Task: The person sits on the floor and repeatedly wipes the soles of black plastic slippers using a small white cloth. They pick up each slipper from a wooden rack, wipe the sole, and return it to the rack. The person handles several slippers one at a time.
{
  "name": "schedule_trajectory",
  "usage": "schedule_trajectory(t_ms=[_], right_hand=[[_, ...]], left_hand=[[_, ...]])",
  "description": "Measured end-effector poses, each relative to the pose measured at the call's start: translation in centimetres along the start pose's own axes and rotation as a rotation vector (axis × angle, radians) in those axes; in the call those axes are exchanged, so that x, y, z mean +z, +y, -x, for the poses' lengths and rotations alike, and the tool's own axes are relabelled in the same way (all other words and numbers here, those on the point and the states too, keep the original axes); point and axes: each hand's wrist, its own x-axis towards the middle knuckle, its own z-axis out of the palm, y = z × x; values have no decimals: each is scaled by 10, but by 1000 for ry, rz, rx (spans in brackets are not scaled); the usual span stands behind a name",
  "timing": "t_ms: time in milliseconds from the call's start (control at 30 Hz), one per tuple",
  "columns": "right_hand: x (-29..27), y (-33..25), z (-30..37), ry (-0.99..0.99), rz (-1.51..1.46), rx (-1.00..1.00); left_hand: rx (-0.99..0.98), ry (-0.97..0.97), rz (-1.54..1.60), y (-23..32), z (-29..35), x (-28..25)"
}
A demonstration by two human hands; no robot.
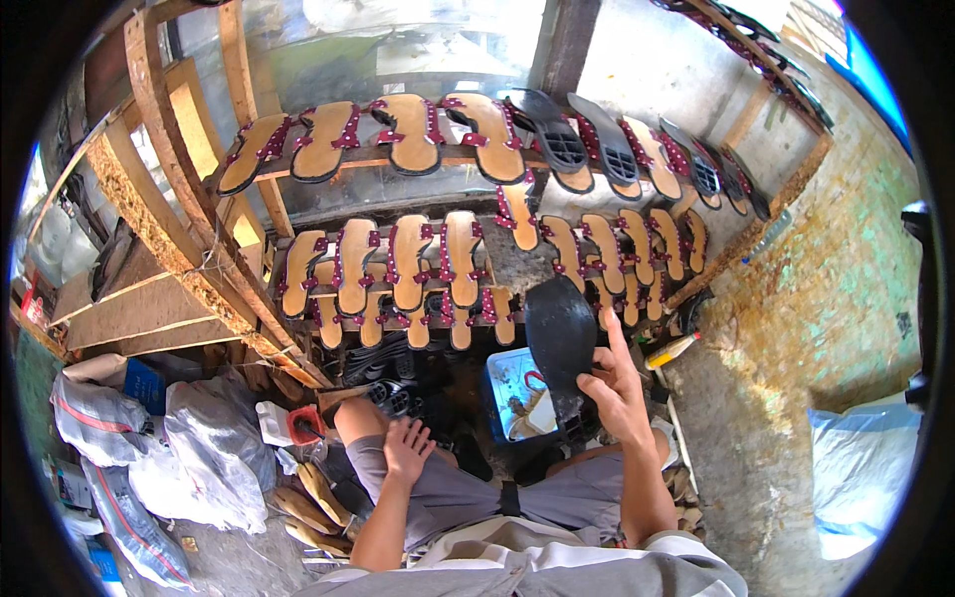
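My right hand [621, 400] grips a black shoe sole [559, 333] near its narrow end, thumb on the face toward me. The broad end points up and away, in front of the lower sandal rows. One finger of that hand stretches upward, off the sole. On my left knee lies my left hand [406, 450], fingers spread, holding nothing. Partly hidden behind the sole is a blue container [494, 388] with small items in it, among them something red and something pale. Tan-insoled sandals [409, 261] with dark red, white-dotted straps fill the rack ahead.
A wooden rack [383, 159] also bears black-bottomed sandals [554, 134] turned sole-up. At left are rough wooden posts [159, 209], white sacks [214, 438] and wooden shoe lasts [320, 493]. A yellow bottle [672, 351] lies right of my hand; a white-blue bag [863, 468] lies farther right.
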Motion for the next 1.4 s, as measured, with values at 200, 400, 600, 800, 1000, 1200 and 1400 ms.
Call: schedule_trajectory(t_ms=[200, 400, 600, 800, 1000, 1200, 1400], right_hand=[[-2, -6, 1, 8, 38, 28], [-7, -45, -13, 68, 174, -74], [-18, -111, -34, 73, -83, -146], [-25, -200, -77, 66, -388, -366], [-49, -310, -154, -70, -172, -687], [-24, -432, -311, -192, -76, -629], [19, -471, -418, -221, -96, -353]], left_hand=[[-109, 47, -244, -22, -33, -16], [-162, 93, -326, -35, -56, -17], [-144, 78, -408, -44, -68, -21], [-125, 79, -447, -53, -77, -17], [-135, 67, -527, -59, -80, -8], [-159, 62, -582, -64, -77, 5], [-180, 82, -585, -61, -80, 5]])
